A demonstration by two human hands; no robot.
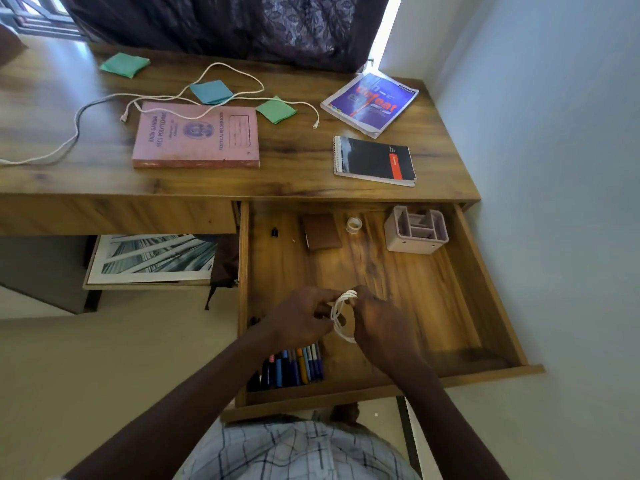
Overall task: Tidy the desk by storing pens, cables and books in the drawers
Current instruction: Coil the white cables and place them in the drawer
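Over drawer (415, 289) | left hand (301, 320), right hand (377, 320) | fingers (322, 295) pinching coiled cable (347, 295)

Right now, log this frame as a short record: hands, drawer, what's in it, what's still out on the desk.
hands: left hand and right hand both hold a coiled white cable over the drawer
drawer: drawer pulled open
in drawer: pens near left; pink organizer, tape roll, brown flat item at far side
left out: on the desk, loose cables, pink record book, purple book, spiral notebook, folded squares
task state: pens stored; books not yet
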